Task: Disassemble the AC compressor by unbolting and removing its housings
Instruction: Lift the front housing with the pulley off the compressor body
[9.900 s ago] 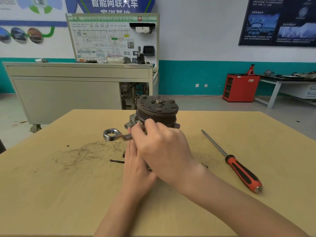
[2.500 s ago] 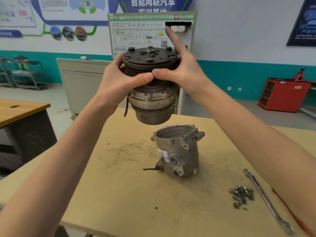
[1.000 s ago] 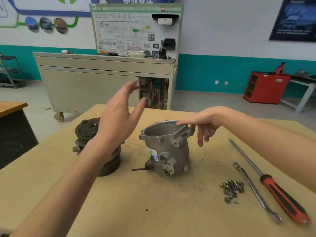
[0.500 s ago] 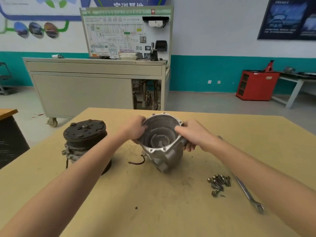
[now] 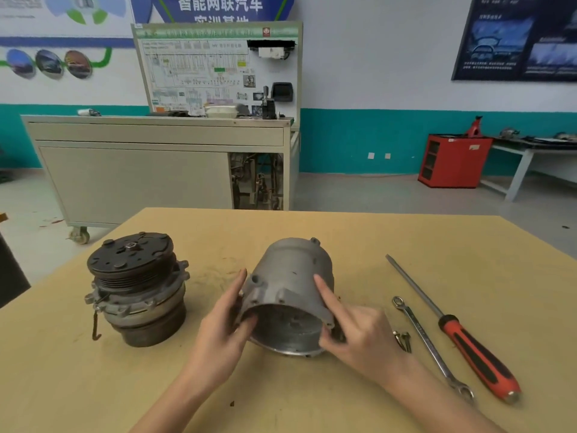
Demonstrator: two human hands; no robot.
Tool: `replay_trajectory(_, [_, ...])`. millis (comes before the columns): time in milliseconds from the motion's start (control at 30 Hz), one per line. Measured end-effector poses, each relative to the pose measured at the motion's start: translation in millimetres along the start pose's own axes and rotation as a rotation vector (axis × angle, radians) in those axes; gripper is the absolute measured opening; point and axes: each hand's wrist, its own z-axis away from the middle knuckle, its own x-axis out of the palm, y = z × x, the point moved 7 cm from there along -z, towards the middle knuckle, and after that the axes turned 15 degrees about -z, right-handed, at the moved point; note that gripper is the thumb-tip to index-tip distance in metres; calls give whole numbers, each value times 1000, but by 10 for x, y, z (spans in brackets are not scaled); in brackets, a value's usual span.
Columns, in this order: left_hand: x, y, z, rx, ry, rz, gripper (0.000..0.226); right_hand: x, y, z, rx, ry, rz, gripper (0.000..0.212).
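Now the empty housing [image 5: 290, 285] lies tipped over at the middle of the counter [image 5: 78, 385], open mouth toward the camera; whether its lower rim rests on the wood I cannot tell. The left hand [image 5: 224, 323] grips its flange, thumb on the rim. The right hand [image 5: 359, 332] holds the opposite side, forefinger straight along the shell and the other fingers curled at the rim. I judge this shell already removed and under inspection. The compressor body [image 5: 137, 292] stands upright to the left. Next comes setting the shell aside and taking up the wrench [image 5: 427, 342], which lies beside the bolts [image 5: 402, 340].
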Motion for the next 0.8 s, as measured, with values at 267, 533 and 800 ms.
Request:
replay_trajectory(267, [-156,258,-491,-260,-354,-128,88,-43,-32,172,1,81,-57,69])
replay_trajectory(533, [215,595,-979,-141,-717,-433,90,-48,-40,269,-45,84,-75,69])
replay_trajectory(800, [-2,621,-1004,-60,-528,-294,104,17,130,213,-162,-6,115,67])
